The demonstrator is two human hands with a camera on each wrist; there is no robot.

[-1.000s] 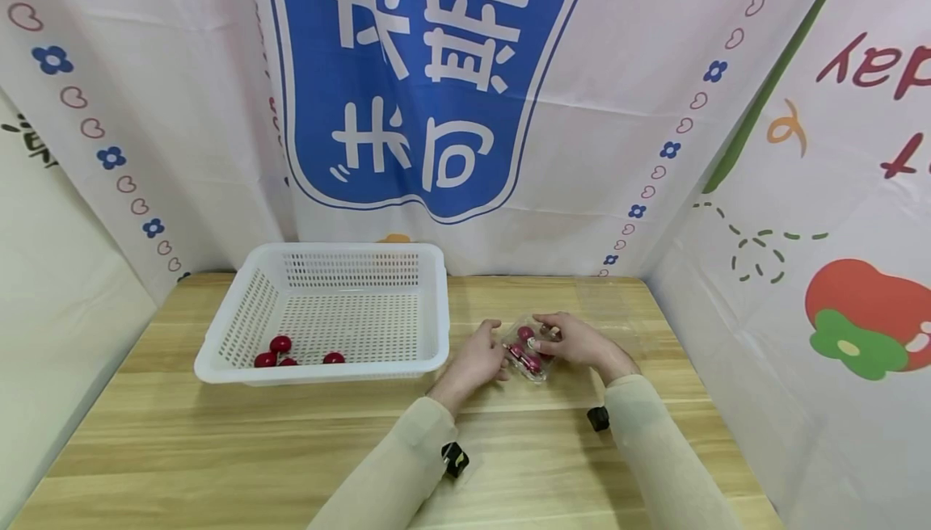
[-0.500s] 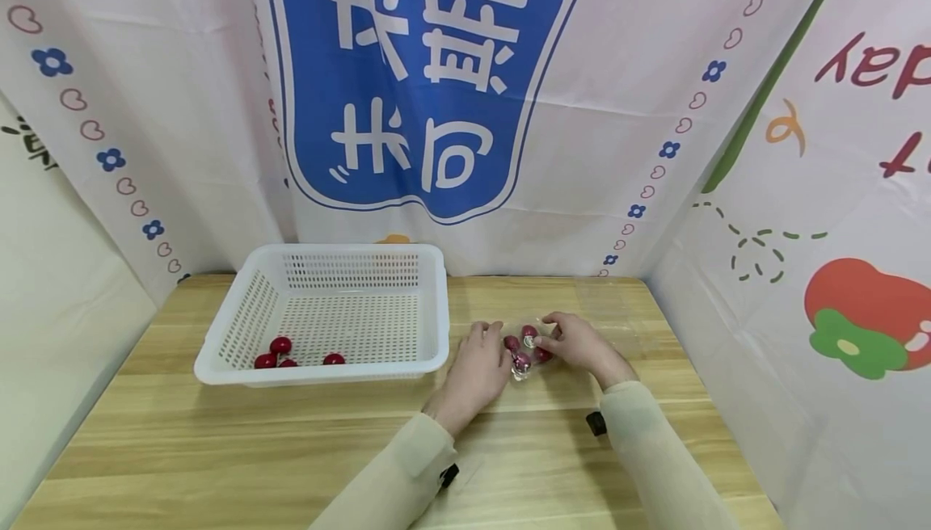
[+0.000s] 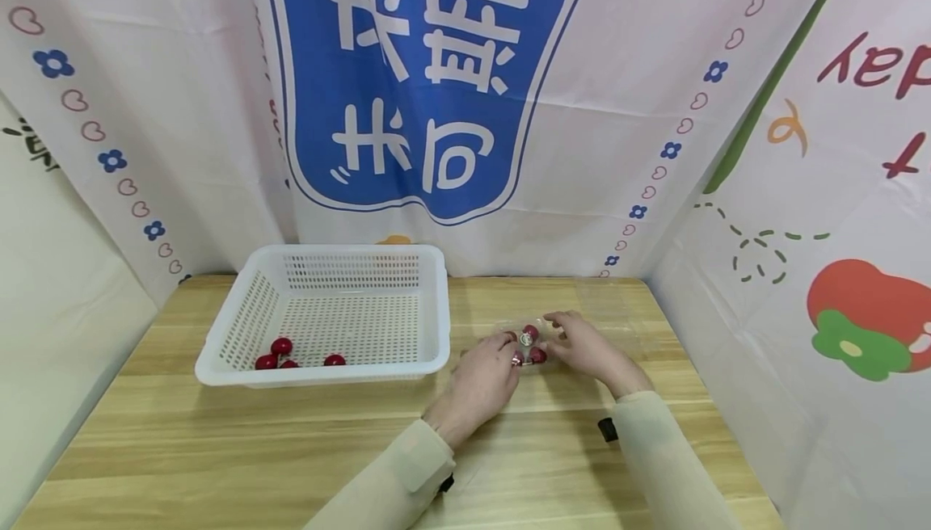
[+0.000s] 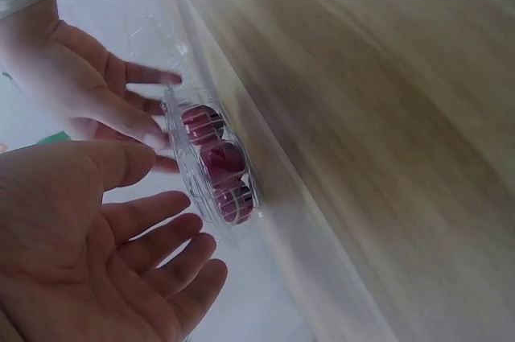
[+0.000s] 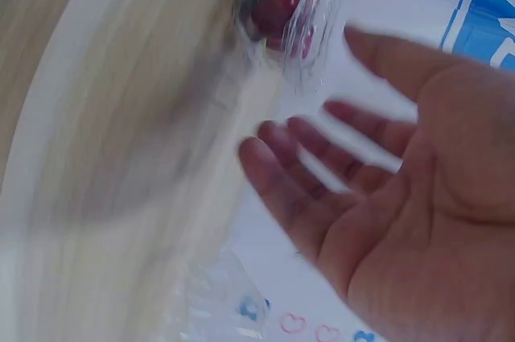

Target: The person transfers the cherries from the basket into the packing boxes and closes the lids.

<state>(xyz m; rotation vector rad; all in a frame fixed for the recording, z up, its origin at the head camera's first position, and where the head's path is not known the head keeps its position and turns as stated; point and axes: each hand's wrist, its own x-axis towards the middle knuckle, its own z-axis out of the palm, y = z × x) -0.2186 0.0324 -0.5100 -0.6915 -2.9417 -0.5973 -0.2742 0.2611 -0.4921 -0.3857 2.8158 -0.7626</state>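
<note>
A clear plastic box (image 3: 525, 347) with several dark red round fruits in it stands on the wooden table, right of the white basket. In the left wrist view its ribbed wall shows red fruits (image 4: 223, 162) behind it. My left hand (image 3: 476, 384) is at the box's left side with relaxed fingers; whether the fingertips touch the box I cannot tell. On the other side my right hand (image 3: 592, 354) is spread beside the box. In the right wrist view a gap shows between the right hand (image 5: 402, 189) and the plastic.
The white perforated basket (image 3: 320, 376) stands left of the hands, with several red fruits (image 3: 280, 346) near its front wall. Clear plastic (image 3: 614, 316) lies on the table's back right. Printed cloth (image 3: 567, 150) hangs along the table's back edge.
My right hand has let go of the box and drawn slightly right. My left hand has turned and come along the box's near left side. The box has turned.
</note>
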